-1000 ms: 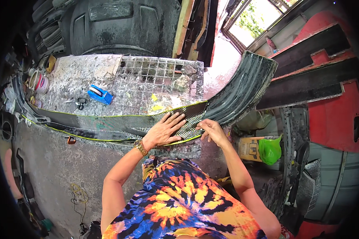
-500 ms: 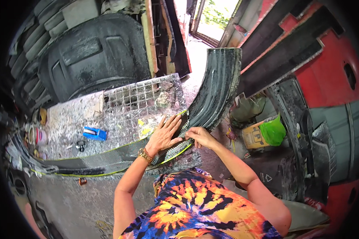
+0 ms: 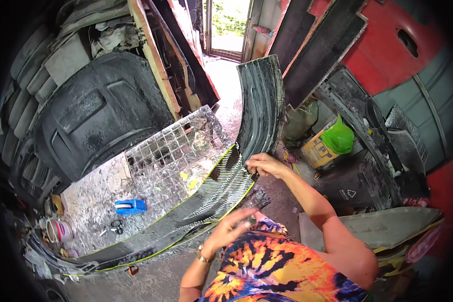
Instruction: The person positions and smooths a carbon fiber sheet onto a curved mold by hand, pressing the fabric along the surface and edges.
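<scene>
A long strip of black-and-silver woven cloth, resembling carbon fibre [image 3: 196, 199], with yellow edges, lies along a curved dark mould [image 3: 260, 100]. Its near end is loose and rippled. My right hand [image 3: 267, 166] is closed in a pinch at the strip's end corner, where it meets the bare, glossy part of the mould. The fingertips partly hide that corner. My left hand [image 3: 231, 229] is raised off the cloth in front of my shirt, slightly blurred, with thumb and fingers apart. It wears a gold-coloured wristwatch [image 3: 203, 253].
On the stained worktable [image 3: 156, 186] lie a blue tape dispenser [image 3: 130, 207], black-handled scissors [image 3: 117, 227] and a white tub [image 3: 58, 230]. A large black hood-shaped panel [image 3: 103, 113] leans behind. At right stand a cardboard box [image 3: 319, 151] with a green bag [image 3: 338, 137] and red panels [image 3: 387, 55].
My left hand has lifted from the cloth and drawn back toward my body. The cloth's end now lies looser and more rippled. My right hand stays at its corner; the view has turned.
</scene>
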The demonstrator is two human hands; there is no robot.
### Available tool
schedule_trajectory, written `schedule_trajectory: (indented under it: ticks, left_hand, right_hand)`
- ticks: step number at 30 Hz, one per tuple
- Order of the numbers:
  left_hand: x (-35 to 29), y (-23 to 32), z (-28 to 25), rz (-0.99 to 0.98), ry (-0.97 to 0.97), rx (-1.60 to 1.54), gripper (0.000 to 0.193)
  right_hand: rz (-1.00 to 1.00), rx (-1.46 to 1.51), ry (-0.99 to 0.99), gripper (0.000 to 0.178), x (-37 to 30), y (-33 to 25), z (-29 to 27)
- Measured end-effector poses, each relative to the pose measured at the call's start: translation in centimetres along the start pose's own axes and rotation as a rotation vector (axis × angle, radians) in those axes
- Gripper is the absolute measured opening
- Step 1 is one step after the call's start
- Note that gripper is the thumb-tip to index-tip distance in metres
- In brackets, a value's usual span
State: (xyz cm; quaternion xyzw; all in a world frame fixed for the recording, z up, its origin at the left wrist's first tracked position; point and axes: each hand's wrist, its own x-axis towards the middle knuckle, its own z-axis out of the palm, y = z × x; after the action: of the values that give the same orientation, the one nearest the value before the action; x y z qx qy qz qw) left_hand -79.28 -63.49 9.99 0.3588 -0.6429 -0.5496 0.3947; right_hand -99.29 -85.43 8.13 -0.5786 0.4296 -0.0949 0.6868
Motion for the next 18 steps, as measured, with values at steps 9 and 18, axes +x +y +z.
schedule_trajectory:
  ticks: [9,18]
  left_hand:
    - [-6.0,-2.1,2.6,-0.026,-0.536,-0.113,0.057]
    - [-12.8,-4.3,5.1,-0.326,-0.235,-0.517,0.051]
  right_hand:
    - [-0.119,0.363,-0.156,0.027,-7.3,2.6,4.7]
    - [0.013,0.306,-0.528,0.028,-11.4,12.5,12.9]
